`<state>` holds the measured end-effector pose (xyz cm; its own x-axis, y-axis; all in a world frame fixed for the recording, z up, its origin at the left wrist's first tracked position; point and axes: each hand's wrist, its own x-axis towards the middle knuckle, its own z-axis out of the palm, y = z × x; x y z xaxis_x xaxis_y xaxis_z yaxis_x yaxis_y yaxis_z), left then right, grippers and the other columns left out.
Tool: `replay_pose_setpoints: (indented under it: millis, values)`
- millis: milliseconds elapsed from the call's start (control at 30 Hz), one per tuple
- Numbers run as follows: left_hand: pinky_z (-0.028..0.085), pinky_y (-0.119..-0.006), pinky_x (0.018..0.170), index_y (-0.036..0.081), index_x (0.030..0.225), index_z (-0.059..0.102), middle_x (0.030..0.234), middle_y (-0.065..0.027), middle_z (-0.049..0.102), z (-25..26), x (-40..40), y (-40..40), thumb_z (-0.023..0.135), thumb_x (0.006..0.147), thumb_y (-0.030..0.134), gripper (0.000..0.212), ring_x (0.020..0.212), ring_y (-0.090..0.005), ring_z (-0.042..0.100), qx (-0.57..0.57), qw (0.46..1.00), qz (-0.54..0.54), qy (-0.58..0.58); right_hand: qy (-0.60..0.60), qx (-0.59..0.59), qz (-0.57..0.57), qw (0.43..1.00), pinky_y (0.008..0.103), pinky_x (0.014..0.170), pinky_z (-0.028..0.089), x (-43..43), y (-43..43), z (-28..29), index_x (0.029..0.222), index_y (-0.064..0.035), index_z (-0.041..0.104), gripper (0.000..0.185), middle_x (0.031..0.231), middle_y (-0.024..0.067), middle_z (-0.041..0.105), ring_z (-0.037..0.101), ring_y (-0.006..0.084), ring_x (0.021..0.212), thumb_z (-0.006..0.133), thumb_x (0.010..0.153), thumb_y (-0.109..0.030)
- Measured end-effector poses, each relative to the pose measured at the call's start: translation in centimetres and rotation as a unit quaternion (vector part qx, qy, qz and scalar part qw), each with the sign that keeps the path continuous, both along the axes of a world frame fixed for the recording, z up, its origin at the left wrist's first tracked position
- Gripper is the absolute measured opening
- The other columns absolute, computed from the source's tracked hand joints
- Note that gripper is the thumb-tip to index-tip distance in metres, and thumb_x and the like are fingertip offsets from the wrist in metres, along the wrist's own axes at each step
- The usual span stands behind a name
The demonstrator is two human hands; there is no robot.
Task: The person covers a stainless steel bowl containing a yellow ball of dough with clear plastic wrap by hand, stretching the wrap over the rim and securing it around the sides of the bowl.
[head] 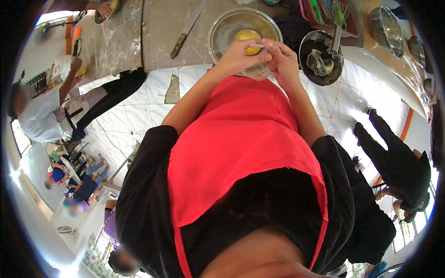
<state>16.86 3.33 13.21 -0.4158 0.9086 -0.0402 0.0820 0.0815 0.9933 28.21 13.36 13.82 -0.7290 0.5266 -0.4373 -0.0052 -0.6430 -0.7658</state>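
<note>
A large round bowl (218,36) stands at the table's edge, with a smooth yellow ball, dough by its look, (247,34) in it. Above the bowl's near side, my left hand (242,55) and my right hand (282,60) meet, fingertips pinching a thin clear plastic film or bag (258,72). The plastic hangs down between them over the rim. My left hand partly hides the yellow ball; whether the plastic touches it cannot be told.
A wooden-handled knife (179,45) lies left of the bowl. To the right are a dark round pan (321,79) holding crumpled plastic and a whisk (336,38), and a pink basket (347,32) of utensils. Co-workers stand at far left and right.
</note>
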Motion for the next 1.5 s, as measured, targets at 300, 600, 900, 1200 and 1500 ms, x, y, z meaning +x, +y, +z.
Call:
replay_pose_setpoints:
  millis: [300, 600, 900, 1200, 1500]
  values:
    - [0.041, -0.02, 0.056, 0.007, 0.087, 0.057, 0.075, 0.0025, 0.054, -1.3, -1.5, -0.3, 0.057, 0.083, 0.019, 0.013, 0.063, -0.0063, 0.05, 0.044, 0.925, 0.046, -0.374, -0.039, 0.053, 0.073, 0.995, 0.0186, 0.036, 0.019, -0.4, 0.3, 0.8, 0.093, -0.0022, 0.06, 0.024, 0.051, -0.0069, 0.04, 0.027, 0.0011, 0.039, 0.064, 0.077, -0.019]
    - [0.028, -0.015, 0.041, 0.01, 0.088, 0.054, 0.077, 0.0029, 0.052, -0.4, -4.7, -0.8, 0.051, 0.086, 0.023, 0.014, 0.058, -0.0018, 0.044, 0.001, 0.936, 0.124, -0.329, -0.151, 0.238, 0.264, 0.923, 0.0179, 0.038, 0.028, 1.0, 1.3, 1.1, 0.079, -0.002, 0.064, 0.018, 0.056, -0.0036, 0.053, 0.039, 0.0013, 0.043, 0.068, 0.072, -0.018]
    - [0.036, -0.022, 0.084, 0.001, 0.103, 0.053, 0.09, -0.0033, 0.058, -1.7, -3.4, -1.0, 0.055, 0.082, 0.036, 0.041, 0.085, -0.0112, 0.052, -0.112, 0.946, -0.214, -0.215, -0.162, 0.174, 0.247, 0.94, 0.0177, 0.037, 0.019, 2.2, 1.8, 1.8, 0.079, -0.0041, 0.064, 0.016, 0.051, -0.0079, 0.043, 0.029, -0.0004, 0.039, 0.066, 0.074, -0.019]
    - [0.042, -0.018, 0.06, 0.005, 0.088, 0.056, 0.081, 0.0001, 0.055, -0.5, -2.1, -1.3, 0.049, 0.087, 0.023, 0.019, 0.069, -0.006, 0.05, -0.076, 0.895, -0.053, -0.436, -0.16, 0.139, 0.224, 0.951, 0.0164, 0.04, 0.031, 2.2, 0.6, 2.3, 0.082, -0.0018, 0.064, 0.017, 0.059, -0.0037, 0.054, 0.043, 0.0015, 0.046, 0.066, 0.074, -0.017]
    - [0.038, -0.017, 0.05, 0.01, 0.094, 0.05, 0.064, 0.0074, 0.043, -1.6, -2.1, -1.9, 0.044, 0.089, 0.023, 0.015, 0.055, -0.0011, 0.04, 0.009, 0.862, -0.008, -0.507, -0.108, 0.199, 0.274, 0.935, 0.0183, 0.053, 0.04, 2.2, 0.3, 0.4, 0.081, 0.0004, 0.062, 0.016, 0.065, 0.0012, 0.058, 0.05, 0.0043, 0.058, 0.063, 0.076, -0.014]
